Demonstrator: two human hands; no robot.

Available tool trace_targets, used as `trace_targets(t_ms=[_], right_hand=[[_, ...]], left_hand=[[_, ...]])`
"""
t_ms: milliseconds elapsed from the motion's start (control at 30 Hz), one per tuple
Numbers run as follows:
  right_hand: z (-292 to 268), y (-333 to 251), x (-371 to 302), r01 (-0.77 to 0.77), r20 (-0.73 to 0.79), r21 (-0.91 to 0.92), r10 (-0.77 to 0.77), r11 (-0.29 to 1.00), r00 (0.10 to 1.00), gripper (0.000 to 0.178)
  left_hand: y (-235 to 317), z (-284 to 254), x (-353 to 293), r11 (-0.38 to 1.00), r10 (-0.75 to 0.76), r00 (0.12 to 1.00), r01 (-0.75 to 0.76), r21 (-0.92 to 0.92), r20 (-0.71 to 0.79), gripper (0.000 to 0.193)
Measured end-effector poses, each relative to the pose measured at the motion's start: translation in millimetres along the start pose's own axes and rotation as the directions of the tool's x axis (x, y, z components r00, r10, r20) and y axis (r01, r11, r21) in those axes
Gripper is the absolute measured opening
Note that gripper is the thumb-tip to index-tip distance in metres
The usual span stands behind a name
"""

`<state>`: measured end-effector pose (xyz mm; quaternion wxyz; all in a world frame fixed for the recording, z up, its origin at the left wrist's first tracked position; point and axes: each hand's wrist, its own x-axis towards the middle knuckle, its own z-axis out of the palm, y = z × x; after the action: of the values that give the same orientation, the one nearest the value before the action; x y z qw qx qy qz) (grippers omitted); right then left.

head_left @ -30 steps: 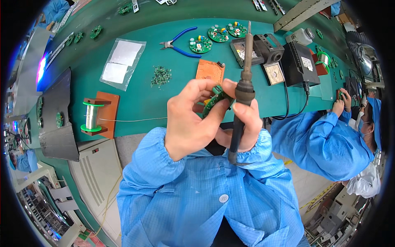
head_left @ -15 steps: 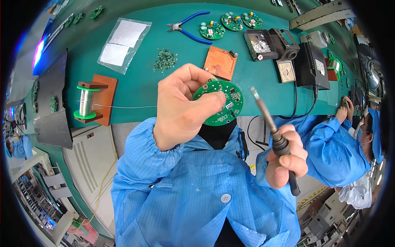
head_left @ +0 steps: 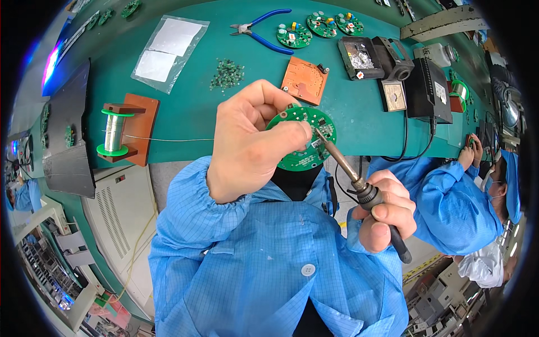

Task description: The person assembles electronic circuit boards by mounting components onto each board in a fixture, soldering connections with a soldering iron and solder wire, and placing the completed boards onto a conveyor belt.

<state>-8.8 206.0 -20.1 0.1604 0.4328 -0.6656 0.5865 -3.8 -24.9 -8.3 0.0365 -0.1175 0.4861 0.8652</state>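
My left hand [head_left: 247, 140] pinches a round green circuit board [head_left: 297, 160] by its left side, thumb across the face and fingers behind it. In my right hand [head_left: 388, 213] is a soldering iron [head_left: 347, 164], gripped by its dark handle. The iron's tip lies over the small parts at the board's right half; whether it touches cannot be made out. A thin solder wire [head_left: 168, 139] runs from a spool [head_left: 114, 133] on a brown stand toward my left hand, where its end is hidden.
Beyond the board lie an orange-brown fixture [head_left: 304, 80], a pile of small green pieces [head_left: 227, 74], blue-handled cutters [head_left: 261, 31] and a clear bag [head_left: 170, 53]. Finished-looking round boards [head_left: 293, 36], an iron stand [head_left: 387, 59] and a black box [head_left: 428, 92] stand farther right. A co-worker [head_left: 457, 202] sits at right.
My right hand has brought the soldering iron left and down, so its tip now lies over the circuit board. My left hand keeps its hold, with the board slightly shifted right.
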Motion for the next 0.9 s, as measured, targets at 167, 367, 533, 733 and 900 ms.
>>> trace_targets(t_ms=[167, 367, 533, 733, 900], right_hand=[[0.4, -0.2, -1.9, -0.010, -0.006, 0.025, 0.010, 1.000, 1.000, 0.025], [2.4, -0.9, -2.9, -0.030, -0.019, 0.046, 0.031, 0.998, 0.999, 0.025], [3.8, 0.4, -6.4, -0.049, -0.054, 0.068, 0.053, 0.996, 0.997, 0.025], [5.9, 4.4, -5.1, 0.036, -0.054, 0.111, -0.030, 0.993, 0.998, 0.021], [5.0, -1.0, -10.3, -0.067, -0.096, 0.166, 0.084, 0.984, 0.992, 0.019]], left_hand=[[-1.4, 0.2, -0.1, 1.000, 0.022, 1.000, -0.022, -0.004, 0.003, 0.022], [-0.4, -0.2, -0.9, 1.000, 0.021, 1.000, -0.021, -0.015, -0.006, 0.021], [0.5, -0.2, -1.2, 1.000, 0.014, 1.000, -0.014, -0.009, -0.004, 0.021], [-0.5, -1.5, -1.1, 1.000, 0.014, 1.000, -0.014, -0.001, -0.016, 0.021], [1.4, -1.1, -0.5, 1.000, 0.000, 1.000, 0.000, 0.005, -0.008, 0.022]])
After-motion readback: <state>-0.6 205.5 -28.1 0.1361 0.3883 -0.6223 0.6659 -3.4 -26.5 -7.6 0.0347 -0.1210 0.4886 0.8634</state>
